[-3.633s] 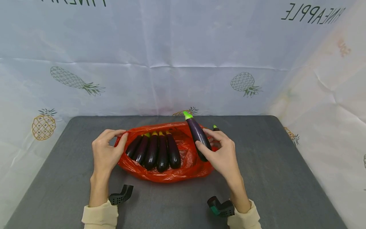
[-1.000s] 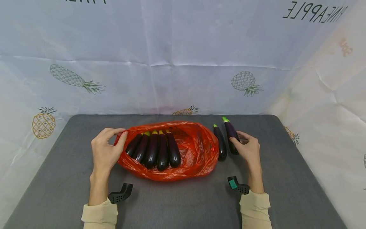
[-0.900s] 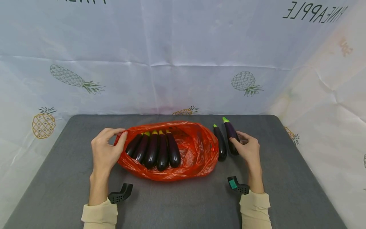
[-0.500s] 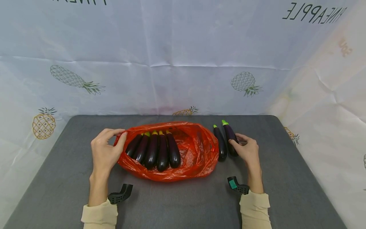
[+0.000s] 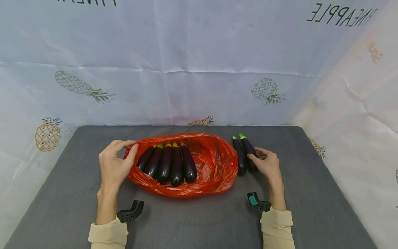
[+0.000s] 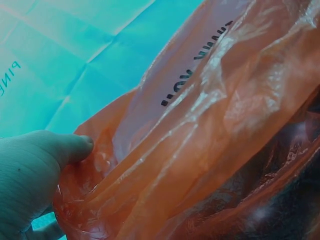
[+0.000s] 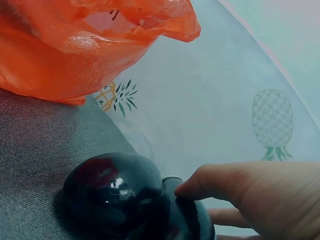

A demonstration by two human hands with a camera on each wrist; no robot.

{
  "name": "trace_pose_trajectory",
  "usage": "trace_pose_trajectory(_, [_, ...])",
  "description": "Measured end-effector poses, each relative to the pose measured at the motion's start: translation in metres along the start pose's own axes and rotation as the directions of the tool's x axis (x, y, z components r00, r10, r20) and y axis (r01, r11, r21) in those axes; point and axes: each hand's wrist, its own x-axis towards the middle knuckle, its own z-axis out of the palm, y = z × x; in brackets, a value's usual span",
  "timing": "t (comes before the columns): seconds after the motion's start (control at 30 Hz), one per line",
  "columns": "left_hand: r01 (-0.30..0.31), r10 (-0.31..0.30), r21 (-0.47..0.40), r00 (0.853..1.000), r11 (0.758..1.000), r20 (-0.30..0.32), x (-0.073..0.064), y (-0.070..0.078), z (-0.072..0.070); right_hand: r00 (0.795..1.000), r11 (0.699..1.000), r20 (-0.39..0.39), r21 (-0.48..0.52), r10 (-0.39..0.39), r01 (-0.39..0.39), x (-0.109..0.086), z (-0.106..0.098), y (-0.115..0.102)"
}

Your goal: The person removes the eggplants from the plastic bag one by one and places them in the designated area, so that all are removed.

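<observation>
My left hand (image 5: 116, 164) pinches the left rim of a red plastic bag (image 5: 211, 180) between thumb and fingers; the left wrist view shows the thumb on the orange-looking film (image 6: 165, 170). Inside the bag several dark purple eggplants (image 5: 166, 164) lie side by side toward its left, stem ends away from me. Outside, just right of the bag, one eggplant (image 5: 239, 157) lies on the table. Against it is a second eggplant (image 5: 248, 148) with a bright green cap, held between the thumb and fingers of my right hand (image 5: 268, 164). Its far side is partly hidden by those fingers.
The grey table (image 5: 186, 224) ends at a back edge against a white cloth (image 5: 202, 45) printed with pineapples. Black wrist cameras (image 5: 132, 211) sit on both wrists. Inside the bag, its right part shows bare red film.
My right hand has brought an eggplant out of the bag to the table on the right, then slid it left against the other eggplant there. My left hand keeps its place on the rim.
</observation>
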Motion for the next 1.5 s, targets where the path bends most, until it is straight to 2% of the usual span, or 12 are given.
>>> trace_pose_trajectory(0.6, [-0.021,0.020,-0.023,1.000,1.000,-0.014,0.0002,-0.0036,0.0041,0.988,0.996,0.139,-0.054,-0.061,0.070,-0.0010,-0.0064,0.0022])
trace_pose_trajectory(1.5, [-0.020,0.020,-0.020,1.000,1.000,-0.009,0.0001,-0.0019,0.0027,0.995,0.995,0.077,-0.075,-0.057,0.063,-0.0010,-0.0043,0.0010])
